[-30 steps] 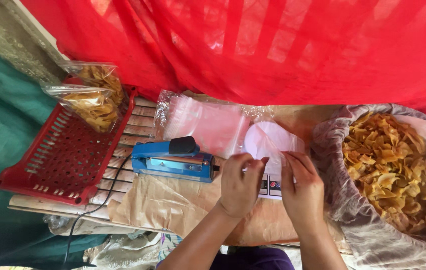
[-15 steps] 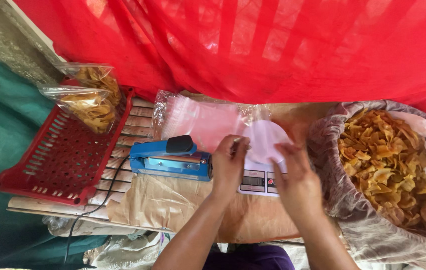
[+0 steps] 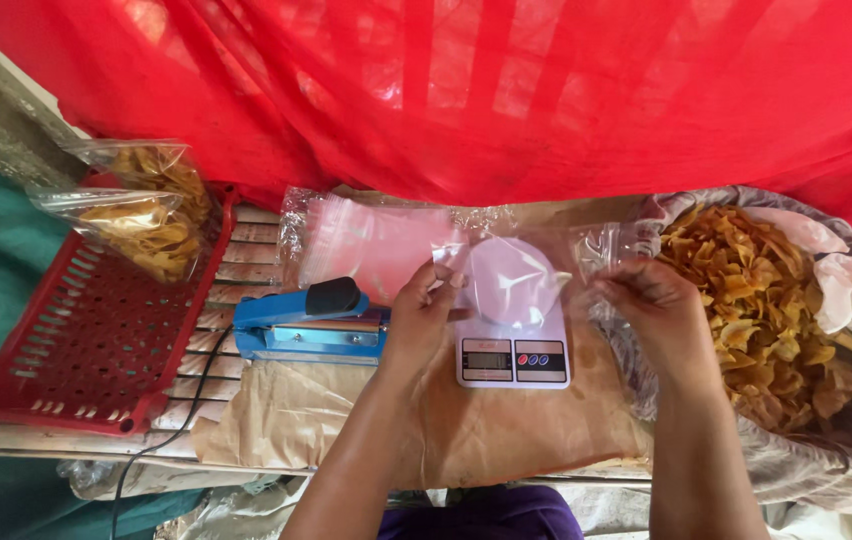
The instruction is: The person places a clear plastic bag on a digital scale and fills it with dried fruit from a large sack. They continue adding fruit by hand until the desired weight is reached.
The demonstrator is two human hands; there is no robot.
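Your left hand [image 3: 424, 312] and your right hand [image 3: 652, 300] each pinch an edge of one clear plastic bag [image 3: 531, 262], so both grips are closed on thin film, fingertips only. The bag hangs stretched between them, empty as far as the picture shows, directly over the round platform of the small white kitchen scale [image 3: 514, 335], which sits on brown paper on the worktop [image 3: 246, 330].

By my reading, you are at the opening step: the mouth is being pulled apart before anything goes in. The next move calls for the film layers to separate cleanly, and for one hand to keep the mouth open while the other is free. The sack of yellow chips [image 3: 766, 310] lies just beside your right hand.

Just beside your left hand is the blue heat sealer [image 3: 311, 325], its cord running off the front edge. Behind the scale lies a stack of flat clear bags [image 3: 371, 240]. Well apart on the left, a red crate [image 3: 86, 320] carries two filled bags of chips [image 3: 141, 210]. A red cloth [image 3: 506, 90] hangs behind everything.

Compared with half a second ago, your hands have spread apart: they were close together over the scale, and now the bag is drawn wide between them, your right hand nearer the sack.
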